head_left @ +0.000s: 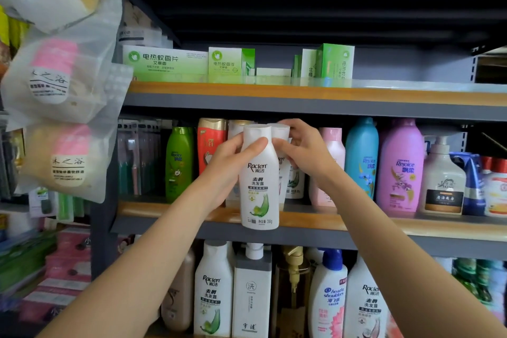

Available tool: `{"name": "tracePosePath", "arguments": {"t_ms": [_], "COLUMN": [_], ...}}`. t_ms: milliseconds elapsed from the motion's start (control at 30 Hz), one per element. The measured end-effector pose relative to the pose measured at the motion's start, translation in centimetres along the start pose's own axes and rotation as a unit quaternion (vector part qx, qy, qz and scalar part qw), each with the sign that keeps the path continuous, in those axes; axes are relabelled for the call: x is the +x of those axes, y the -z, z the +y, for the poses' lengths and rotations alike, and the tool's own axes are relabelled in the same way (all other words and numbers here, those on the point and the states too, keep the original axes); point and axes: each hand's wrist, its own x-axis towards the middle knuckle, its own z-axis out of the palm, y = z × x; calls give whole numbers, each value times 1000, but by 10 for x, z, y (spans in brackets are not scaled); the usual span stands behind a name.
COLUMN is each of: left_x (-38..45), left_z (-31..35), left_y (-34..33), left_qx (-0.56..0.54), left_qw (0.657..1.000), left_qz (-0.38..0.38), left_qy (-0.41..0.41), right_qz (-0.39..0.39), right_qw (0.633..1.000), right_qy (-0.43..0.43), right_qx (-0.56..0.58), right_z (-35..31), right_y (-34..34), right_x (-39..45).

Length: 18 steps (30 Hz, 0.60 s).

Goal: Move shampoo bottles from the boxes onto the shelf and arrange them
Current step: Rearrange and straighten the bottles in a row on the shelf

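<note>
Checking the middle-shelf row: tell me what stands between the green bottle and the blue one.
Head view: between the green bottle and blue bottle stand a red bottle, white bottles the hands hold, and a pink bottle.

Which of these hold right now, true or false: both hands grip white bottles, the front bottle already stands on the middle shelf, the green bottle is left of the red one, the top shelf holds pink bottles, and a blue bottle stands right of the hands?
1. Each hand grips a white bottle. True: the left hand holds the front Raclen bottle, the right hand the second white bottle behind it.
2. The front bottle stands on the middle shelf. False: it is held in front of the shelf edge.
3. The green bottle is left of the red bottle. True.
4. The top shelf holds pink bottles. False: green boxes sit there.
5. A blue bottle stands right of the hands. True.
</note>
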Motion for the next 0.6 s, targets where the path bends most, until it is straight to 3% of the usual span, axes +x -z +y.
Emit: {"name": "tracePosePath", "arguments": {"t_ms": [267, 500, 600], "left_x": [4, 11, 14], "left_z": [-1, -1, -1], "left_y": [7, 2, 0], "left_qx": [12, 13, 17], "left_qw": [999, 996, 996], "left_qz": [40, 86, 87], "left_qy": [9, 1, 1], "right_qz": [13, -2, 55], "right_qw": [992, 991, 987], "right_qy": [-124, -134, -142], "right_qx": [0, -9, 47], "right_z": [14, 11, 14], "right_y": [-18, -12, -2], "right_x": [28, 26, 30]}}
